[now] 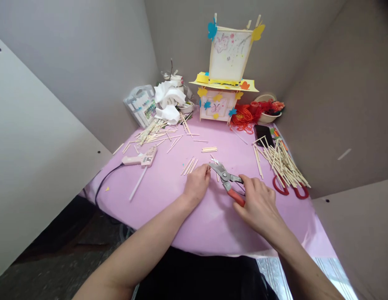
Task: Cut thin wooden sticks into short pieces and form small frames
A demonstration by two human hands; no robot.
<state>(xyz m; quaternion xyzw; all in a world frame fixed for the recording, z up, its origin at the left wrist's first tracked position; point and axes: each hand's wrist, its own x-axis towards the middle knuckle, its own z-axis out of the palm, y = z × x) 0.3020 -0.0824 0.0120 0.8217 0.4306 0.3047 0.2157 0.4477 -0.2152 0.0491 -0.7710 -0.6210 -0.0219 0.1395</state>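
Note:
Red-handled cutting pliers (235, 196) are held in my right hand (259, 200), their handles spread and the metal jaws pointing up and left. My left hand (197, 184) is closed right beside the jaw tips; whatever its fingers pinch is too small to make out. Just behind my left hand lie several short cut sticks (189, 166) side by side. A second small group of short sticks (209, 149) lies farther back. Thin sticks also lie beneath the pliers' jaws, partly hidden.
A pink-covered table (175, 196) bears a glue gun (146, 158) at left with its cord. Behind stand a decorated paper-and-stick lantern (229, 58), white tissues (170, 98) and red cord (243, 118). At right are a stick pile (284, 162), red-handled scissors (280, 186) and a phone (263, 135).

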